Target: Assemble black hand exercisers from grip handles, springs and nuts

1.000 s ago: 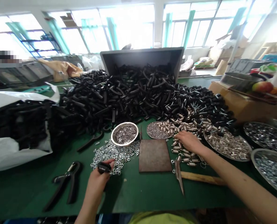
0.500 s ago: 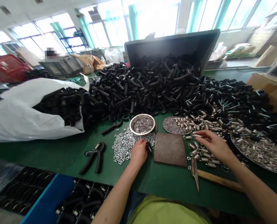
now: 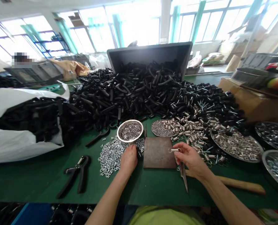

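Note:
My left hand (image 3: 129,158) is closed around a small black part (image 3: 139,152); most of it is hidden by the fingers. Beside that hand lies a loose pile of metal nuts (image 3: 109,157). A coil spring (image 3: 175,150) with looped ends is pinched between the thumb and fingers of my right hand (image 3: 192,160), over the right edge of a flat brown metal plate (image 3: 157,153). Under the right hand rests a hammer with a pointed head (image 3: 183,178) and wooden handle (image 3: 240,184). An assembled black hand-grip exerciser (image 3: 81,175) lies at the left.
A metal bowl (image 3: 119,136) of small rings stands behind the nuts. Springs (image 3: 195,132) spill around an oval tray (image 3: 161,128). A large heap of black handles (image 3: 139,93) fills the back before a grey crate (image 3: 150,53). Dishes of small metal parts (image 3: 237,145) stand right.
My right hand has moved left from the spring pile to the plate's edge, carrying the spring. The left hand still holds the black part. The view has turned to the right.

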